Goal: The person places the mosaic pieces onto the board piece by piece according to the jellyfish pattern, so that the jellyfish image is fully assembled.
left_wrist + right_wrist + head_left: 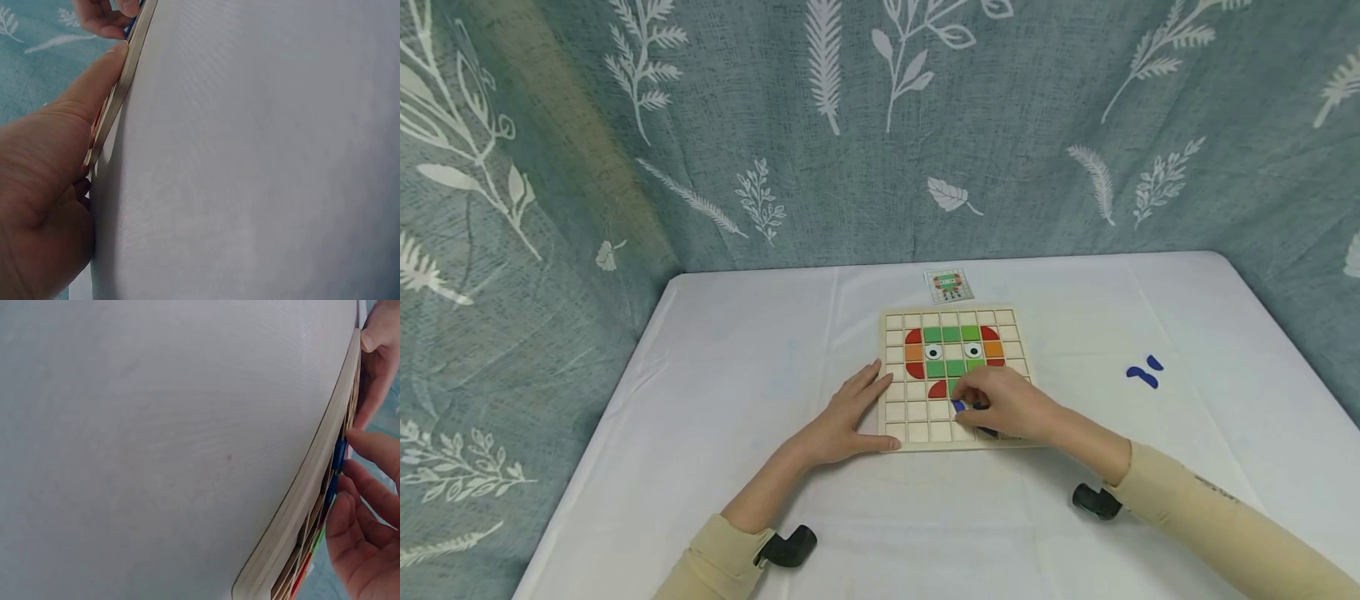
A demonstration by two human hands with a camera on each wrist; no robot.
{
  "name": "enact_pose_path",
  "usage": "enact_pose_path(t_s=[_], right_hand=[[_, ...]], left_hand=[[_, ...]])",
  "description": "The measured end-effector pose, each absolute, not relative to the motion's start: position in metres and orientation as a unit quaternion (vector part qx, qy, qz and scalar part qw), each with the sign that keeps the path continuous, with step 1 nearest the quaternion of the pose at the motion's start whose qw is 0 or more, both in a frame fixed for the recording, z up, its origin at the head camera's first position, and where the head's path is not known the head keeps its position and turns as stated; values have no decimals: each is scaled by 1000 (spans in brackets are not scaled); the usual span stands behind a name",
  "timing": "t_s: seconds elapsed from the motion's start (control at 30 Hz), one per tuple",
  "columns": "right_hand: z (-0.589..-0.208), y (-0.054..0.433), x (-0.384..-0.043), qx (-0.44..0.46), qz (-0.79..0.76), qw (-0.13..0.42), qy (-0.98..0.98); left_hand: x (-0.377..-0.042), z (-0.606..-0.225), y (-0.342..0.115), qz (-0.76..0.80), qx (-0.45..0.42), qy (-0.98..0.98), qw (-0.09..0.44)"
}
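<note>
A wooden grid board (917,433) lies on the table, with red, orange and green pieces and two eye pieces set in its squares. My left hand (842,421) lies at its left edge, fingers spread and thumb at the near left corner. Over the lower middle squares, my right hand (1011,402) pinches a small blue piece (958,406) between thumb and fingertips, close to the board surface. In the right wrist view, blue (339,456) shows right at the thumb and finger. The right hand hides some squares.
A small picture card (949,286) with a similar coloured figure lies just beyond the board. Loose curved blue pieces (1142,377) lie on the white tablecloth (737,358) at the right. A patterned curtain (865,192) hangs behind the table.
</note>
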State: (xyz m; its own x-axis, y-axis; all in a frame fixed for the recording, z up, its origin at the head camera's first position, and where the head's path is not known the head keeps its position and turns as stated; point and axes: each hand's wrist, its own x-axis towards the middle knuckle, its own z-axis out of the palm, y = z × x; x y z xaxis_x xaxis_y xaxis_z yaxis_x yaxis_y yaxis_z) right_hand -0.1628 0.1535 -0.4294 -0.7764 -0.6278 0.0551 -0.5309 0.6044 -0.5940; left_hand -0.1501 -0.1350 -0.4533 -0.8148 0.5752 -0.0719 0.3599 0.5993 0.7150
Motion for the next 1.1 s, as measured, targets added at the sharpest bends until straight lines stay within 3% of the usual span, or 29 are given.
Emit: enact_pose_path(t_s=[0.37,0.73,0.9,1.1], right_hand=[[-424,173,-160,-275,-323,39,905],[-416,277,-152,-172,-253,-60,950],[-418,322,-146,-109,-232,-48,966],[-422,339,-144,-70,-239,-33,968]], left_hand=[[-152,-454,-134,358,267,883,146],[-153,-455,-135,357,270,882,146],[-154,-456,-135,357,268,883,146],[-154,-457,-135,358,272,882,143]])
